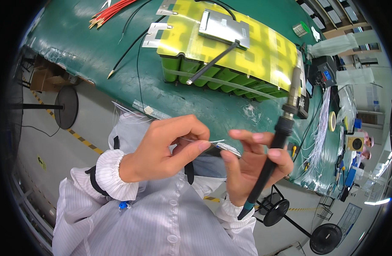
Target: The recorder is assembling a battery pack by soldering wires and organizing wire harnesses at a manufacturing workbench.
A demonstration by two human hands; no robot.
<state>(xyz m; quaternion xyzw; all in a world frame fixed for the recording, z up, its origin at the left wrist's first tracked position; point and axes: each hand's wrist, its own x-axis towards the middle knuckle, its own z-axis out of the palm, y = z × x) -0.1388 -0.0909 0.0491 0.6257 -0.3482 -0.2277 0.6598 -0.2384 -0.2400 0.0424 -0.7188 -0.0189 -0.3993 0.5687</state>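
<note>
My left hand (172, 147) is closed in a pinch on a thin white wire (217, 141), whose end sticks out to the right past the fingertips. Across my right hand (253, 164) lies a black-handled soldering iron (284, 126), held between the fingers with its metal end pointing up and away. The thumb and forefinger of that hand are spread near the wire's end. Between the hands shows a small silvery-white piece (228, 148) that I cannot make out. Beyond them on the bench stands a battery pack (264, 40) of green cells under a yellow top, carrying a flat metal box (219, 26).
The green bench (93, 51) holds red wires (115, 12) and black cables (129, 54) at left. Rightward are a solder spool (301, 29), a soldering station (326, 72), a white wire bundle (322, 132) and a tape roll (332, 121). Stools (276, 212) stand below.
</note>
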